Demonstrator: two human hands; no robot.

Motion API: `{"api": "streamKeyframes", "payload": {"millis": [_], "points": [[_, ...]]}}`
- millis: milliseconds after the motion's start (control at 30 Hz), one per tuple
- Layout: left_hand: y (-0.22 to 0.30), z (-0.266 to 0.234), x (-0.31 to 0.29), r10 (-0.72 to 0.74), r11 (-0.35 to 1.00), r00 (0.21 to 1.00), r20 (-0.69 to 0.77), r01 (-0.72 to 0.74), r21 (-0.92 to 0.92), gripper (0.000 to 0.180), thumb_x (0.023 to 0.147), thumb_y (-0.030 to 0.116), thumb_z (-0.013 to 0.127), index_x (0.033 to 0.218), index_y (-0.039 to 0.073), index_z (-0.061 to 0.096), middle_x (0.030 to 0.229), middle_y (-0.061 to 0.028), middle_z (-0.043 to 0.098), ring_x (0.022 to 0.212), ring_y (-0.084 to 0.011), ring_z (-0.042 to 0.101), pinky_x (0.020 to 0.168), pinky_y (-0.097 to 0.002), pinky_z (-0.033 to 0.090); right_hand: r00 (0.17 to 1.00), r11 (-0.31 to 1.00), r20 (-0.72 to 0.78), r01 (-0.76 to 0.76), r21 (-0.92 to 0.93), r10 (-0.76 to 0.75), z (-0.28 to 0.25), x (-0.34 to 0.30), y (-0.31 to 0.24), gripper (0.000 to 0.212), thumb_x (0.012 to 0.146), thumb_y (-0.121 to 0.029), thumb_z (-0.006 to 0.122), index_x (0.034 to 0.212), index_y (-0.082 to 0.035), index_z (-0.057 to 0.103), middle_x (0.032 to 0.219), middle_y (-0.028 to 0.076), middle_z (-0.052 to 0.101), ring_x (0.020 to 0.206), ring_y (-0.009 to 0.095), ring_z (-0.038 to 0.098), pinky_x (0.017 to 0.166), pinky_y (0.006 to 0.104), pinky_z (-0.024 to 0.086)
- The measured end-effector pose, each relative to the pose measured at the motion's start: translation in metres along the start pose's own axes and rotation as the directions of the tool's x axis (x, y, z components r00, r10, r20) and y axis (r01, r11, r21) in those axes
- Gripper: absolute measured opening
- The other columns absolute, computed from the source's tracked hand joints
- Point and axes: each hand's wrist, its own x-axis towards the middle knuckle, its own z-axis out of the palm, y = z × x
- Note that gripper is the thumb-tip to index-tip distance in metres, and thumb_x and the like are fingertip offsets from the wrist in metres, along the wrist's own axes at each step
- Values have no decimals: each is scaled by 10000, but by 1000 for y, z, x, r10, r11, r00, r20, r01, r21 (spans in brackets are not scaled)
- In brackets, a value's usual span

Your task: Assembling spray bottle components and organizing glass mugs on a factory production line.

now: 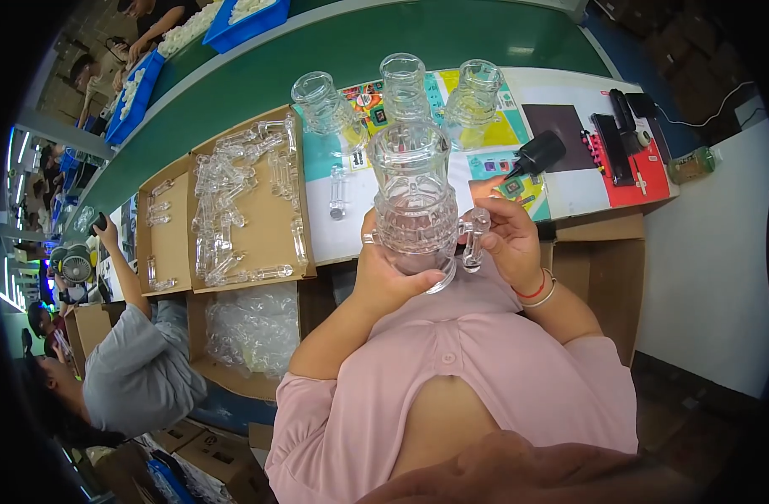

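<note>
My left hand (383, 279) is wrapped round the lower part of a clear, ribbed glass vessel (411, 197), held upright in front of my chest. At its right side, my right hand (514, 242) pinches a small clear glass tube piece (475, 242). That piece sits against the side of the vessel; whether it is joined to it I cannot tell. Three similar glass vessels, at left (321, 105), middle (404, 88) and right (474, 94), stand beyond on the table. One loose glass tube piece (337, 193) lies left of the held vessel.
Left of me, a cardboard tray (258, 244) holds several glass tube pieces. A black nozzle bottle (542, 153) lies right, near a black case (613, 149) and a green-tinted bottle (692, 165). A co-worker in grey (141, 370) sits at left. Blue bins (246, 21) stand far off.
</note>
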Motion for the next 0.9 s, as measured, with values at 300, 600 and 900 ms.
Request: {"api": "streamKeyframes", "payload": {"millis": [300, 600, 900], "points": [[5, 0, -8, 8, 1000, 1000, -3, -9, -15, 937, 604, 181, 812, 1273, 22, 176, 1200, -158, 415, 1120, -241, 463, 937, -388, 393, 988, 952, 61, 156, -264, -145, 5, -2, 1, 450, 751, -16, 674, 1148, 27, 465, 1066, 117, 563, 1025, 183, 531, 916, 324, 399], [8, -21, -25, 69, 996, 987, 146, -75, 40, 928, 561, 249, 827, 1253, 53, 241, 1198, -163, 406, 1094, -267, 475, 927, -408, 392, 945, 885, 306, 240, -398, -119, 25, 38, -44, 669, 846, -536, 437, 1211, 23, 387, 1251, 196, 436, 1134, 273, 456, 1007, 434, 274], [11, -28, -43, 492, 658, 673, 552, -703, 270, 764, 492, 270, 812, 1178, 134, 503, 1112, -144, 480, 961, -349, 506, 819, -412, 435, 718, 965, 693, 222, -137, -67, 56, 22, -41, 490, 949, -351, 253, 1203, 26, 439, 1126, 259, 536, 1156, 377, 452, 1021, 555, 214]]}}
